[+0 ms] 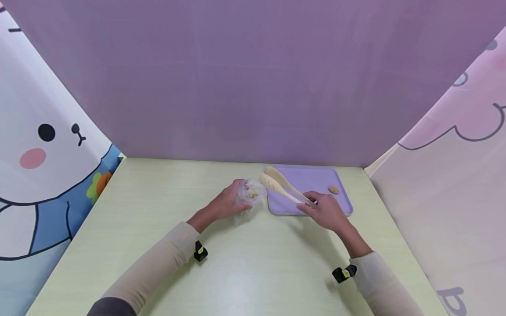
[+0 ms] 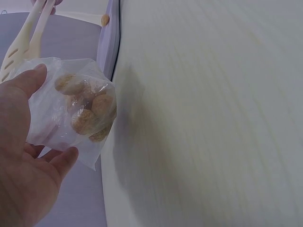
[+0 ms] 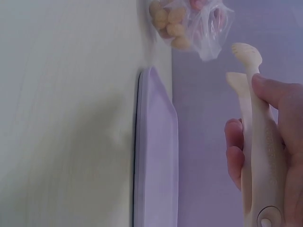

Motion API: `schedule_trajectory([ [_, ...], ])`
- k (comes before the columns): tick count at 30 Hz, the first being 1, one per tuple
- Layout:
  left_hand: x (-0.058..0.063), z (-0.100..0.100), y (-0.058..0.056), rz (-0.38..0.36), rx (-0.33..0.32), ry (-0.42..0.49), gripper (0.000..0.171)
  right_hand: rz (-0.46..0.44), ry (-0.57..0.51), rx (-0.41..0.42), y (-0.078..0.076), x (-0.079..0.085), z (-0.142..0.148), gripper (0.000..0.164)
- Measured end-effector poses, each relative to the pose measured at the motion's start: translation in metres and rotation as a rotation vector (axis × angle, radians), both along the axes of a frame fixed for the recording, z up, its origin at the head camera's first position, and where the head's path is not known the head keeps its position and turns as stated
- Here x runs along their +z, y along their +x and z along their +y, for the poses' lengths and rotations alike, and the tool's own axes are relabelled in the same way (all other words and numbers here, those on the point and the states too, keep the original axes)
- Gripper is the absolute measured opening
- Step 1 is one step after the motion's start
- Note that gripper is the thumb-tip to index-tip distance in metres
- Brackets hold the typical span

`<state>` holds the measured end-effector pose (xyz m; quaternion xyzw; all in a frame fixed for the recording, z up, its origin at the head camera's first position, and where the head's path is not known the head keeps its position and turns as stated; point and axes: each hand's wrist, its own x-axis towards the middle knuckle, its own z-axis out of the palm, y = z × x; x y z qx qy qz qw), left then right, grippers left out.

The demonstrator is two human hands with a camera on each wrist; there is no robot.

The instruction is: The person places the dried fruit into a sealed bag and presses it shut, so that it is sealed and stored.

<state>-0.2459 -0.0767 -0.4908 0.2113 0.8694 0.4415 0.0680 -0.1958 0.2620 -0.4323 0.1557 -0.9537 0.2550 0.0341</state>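
Note:
My left hand [image 1: 226, 202] grips a clear plastic bag [image 1: 253, 188] by its open end, thumb on one side and fingers on the other. In the left wrist view several tan, rounded, nut-like pieces [image 2: 85, 122] lie bunched inside the bag. Cream plastic tongs [image 1: 284, 186] are held in my right hand [image 1: 326, 211], thumb against one arm and fingers round the other. Their slotted heads stand slightly apart beside the bag, with nothing visible between them. One more tan oval piece [image 1: 334, 190] lies on the purple tray [image 1: 312, 175], under and beyond the right hand.
The tray rests at the back right of a pale wood-look table [image 1: 233, 272]. A purple backdrop [image 1: 253, 87] rises behind the table's far edge. Printed cloth panels [image 1: 47, 175] stand along both sides. Each wrist carries a small black camera [image 1: 200, 252].

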Motion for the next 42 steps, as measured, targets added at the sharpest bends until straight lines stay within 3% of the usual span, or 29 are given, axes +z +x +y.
schedule_trajectory([
  [7, 0.000, -0.002, 0.001, -0.009, 0.000, 0.011, 0.082, -0.015, -0.018, -0.041, -0.001, -0.006, 0.016, 0.040],
  [27, 0.001, -0.002, 0.002, -0.018, 0.006, 0.006, 0.082, 0.090, 0.075, -0.137, -0.003, -0.024, 0.062, 0.039],
  [42, 0.003, -0.002, 0.003, -0.012, 0.009, -0.007, 0.083, 0.002, 0.085, -0.272, 0.003, -0.031, 0.104, 0.051],
])
